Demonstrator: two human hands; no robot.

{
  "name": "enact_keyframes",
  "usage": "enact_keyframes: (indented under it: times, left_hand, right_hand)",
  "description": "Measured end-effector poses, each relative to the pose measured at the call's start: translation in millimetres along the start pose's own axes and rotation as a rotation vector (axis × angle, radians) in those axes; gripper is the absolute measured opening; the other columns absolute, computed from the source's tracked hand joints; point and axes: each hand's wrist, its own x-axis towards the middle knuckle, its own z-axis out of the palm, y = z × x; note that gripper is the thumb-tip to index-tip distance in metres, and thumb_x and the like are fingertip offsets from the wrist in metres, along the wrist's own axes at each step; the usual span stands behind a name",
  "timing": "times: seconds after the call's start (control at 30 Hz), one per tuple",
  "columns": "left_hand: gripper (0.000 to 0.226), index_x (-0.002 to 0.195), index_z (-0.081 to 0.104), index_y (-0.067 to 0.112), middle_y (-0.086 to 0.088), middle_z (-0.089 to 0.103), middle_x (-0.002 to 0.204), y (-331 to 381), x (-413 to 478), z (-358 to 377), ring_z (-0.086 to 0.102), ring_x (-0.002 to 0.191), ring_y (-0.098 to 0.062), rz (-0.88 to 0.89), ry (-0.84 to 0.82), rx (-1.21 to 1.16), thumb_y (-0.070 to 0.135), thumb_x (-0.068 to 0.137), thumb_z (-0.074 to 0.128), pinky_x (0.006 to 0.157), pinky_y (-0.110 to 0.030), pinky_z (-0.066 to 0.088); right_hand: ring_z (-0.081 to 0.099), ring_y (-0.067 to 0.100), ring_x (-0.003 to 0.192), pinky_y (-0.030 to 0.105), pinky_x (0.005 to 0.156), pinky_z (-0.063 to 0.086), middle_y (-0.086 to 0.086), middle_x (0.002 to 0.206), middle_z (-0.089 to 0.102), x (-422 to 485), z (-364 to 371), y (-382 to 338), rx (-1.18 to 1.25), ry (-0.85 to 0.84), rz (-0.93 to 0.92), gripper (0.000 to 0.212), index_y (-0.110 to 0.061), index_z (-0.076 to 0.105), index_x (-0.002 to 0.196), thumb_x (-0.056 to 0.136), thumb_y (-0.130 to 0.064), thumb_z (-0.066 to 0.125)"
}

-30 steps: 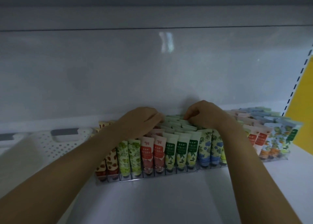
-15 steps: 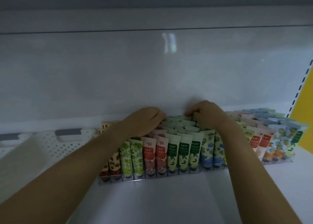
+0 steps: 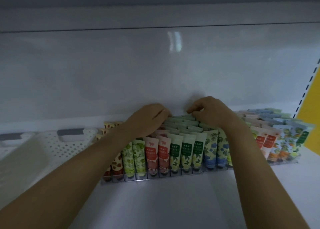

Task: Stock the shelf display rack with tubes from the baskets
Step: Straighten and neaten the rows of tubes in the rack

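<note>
We see a clear display rack (image 3: pixel 155 178) on the white shelf (image 3: pixel 164 202), its front lip at 6 o'clock from our hands. It holds lanes of tubes running back toward 12 o'clock. From 9 to 3 o'clock these are brown-spotted tubes (image 3: pixel 117 163), leaf-print tubes (image 3: pixel 133 156), red-label tubes (image 3: pixel 157 152), green tubes (image 3: pixel 187 150) in three lanes, and blue-flower tubes (image 3: pixel 213 150).

Every tube stands cap down in its slot with the flat crimped end up. The long axis is near upright and leans back toward 12 o'clock, and the labels face us.

A second rack (image 3: pixel 285 162) sits just beside the first at 3 o'clock. It holds more red-label tubes, an orange-fruit print and pale blue ones. At 9 o'clock a white perforated basket (image 3: pixel 69 147) touches or nearly touches the rack, and what lies in it is hidden from us.

Both arms reach over the lanes to the 12 o'clock end of the green tubes, against the pale back panel (image 3: pixel 155 69). The right hand (image 3: pixel 213 112) has thumb and forefinger pressed together on the crimped end of a rearmost green tube. The left hand (image 3: pixel 149 119) is curled, with its fingertips on the crimped ends at the 9 o'clock edge of the same lanes. In this dim light we cannot tell whether it pinches one or merely rests there.

A yellow panel (image 3: pixel 311 121) shows at 3 o'clock.
</note>
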Motion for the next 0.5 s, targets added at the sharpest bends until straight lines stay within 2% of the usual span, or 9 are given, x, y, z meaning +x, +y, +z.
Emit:
enact_keyframes:
  times: [0.07, 0.13, 0.2, 0.37, 0.5]
  left_hand:
    - [0.025, 0.106, 0.066, 0.010, -0.003, 0.064, 0.106, 5, 0, -1, 0.056, 0.098, -0.013, 0.059, 0.018, 0.005, 0.022, 0.096, 0.046, 0.084, -0.016, 0.041]
    - [0.019, 0.105, 0.067, 0.009, 0.000, 0.062, 0.101, 9, 2, -1, 0.053, 0.093, -0.008, 0.119, -0.002, 0.038, 0.012, 0.092, 0.053, 0.077, -0.007, 0.036]
    - [0.017, 0.102, 0.068, 0.009, 0.005, 0.058, 0.092, 14, 6, 1, 0.050, 0.088, -0.005, 0.152, -0.013, 0.060, 0.011, 0.089, 0.057, 0.073, -0.001, 0.032]
    - [0.014, 0.093, 0.073, 0.012, 0.021, 0.047, 0.073, 19, 23, 10, 0.045, 0.073, 0.001, 0.142, -0.084, 0.150, 0.019, 0.084, 0.064, 0.064, -0.003, 0.032]
    - [0.016, 0.092, 0.073, 0.013, 0.019, 0.049, 0.070, 20, 30, 11, 0.049, 0.071, -0.001, 0.088, -0.139, 0.164, 0.023, 0.083, 0.066, 0.058, -0.002, 0.034]
  right_hand:
    - [0.054, 0.010, 0.088, 0.011, 0.061, 0.037, -0.003, 0.092, 0.059, -2, -4, -3, 0.014, -0.045, -0.006, 0.018, -0.014, 0.071, 0.099, 0.087, -0.010, 0.057]
    - [0.056, 0.012, 0.088, 0.016, 0.068, 0.040, -0.003, 0.090, 0.060, -4, -7, -5, -0.006, -0.098, 0.019, 0.016, -0.014, 0.072, 0.096, 0.085, -0.012, 0.061]
    - [0.058, 0.016, 0.089, 0.021, 0.073, 0.041, 0.002, 0.095, 0.066, -5, -7, -5, -0.045, -0.149, 0.054, 0.017, -0.011, 0.073, 0.097, 0.083, -0.012, 0.063]
    - [0.061, 0.023, 0.093, 0.025, 0.075, 0.044, 0.012, 0.102, 0.069, -6, -6, -5, -0.061, -0.208, 0.071, 0.020, -0.010, 0.073, 0.098, 0.080, -0.011, 0.064]
    - [0.062, 0.025, 0.095, 0.031, 0.080, 0.048, 0.013, 0.102, 0.070, -6, -6, -5, -0.060, -0.198, 0.075, 0.019, -0.007, 0.074, 0.096, 0.080, -0.011, 0.064]
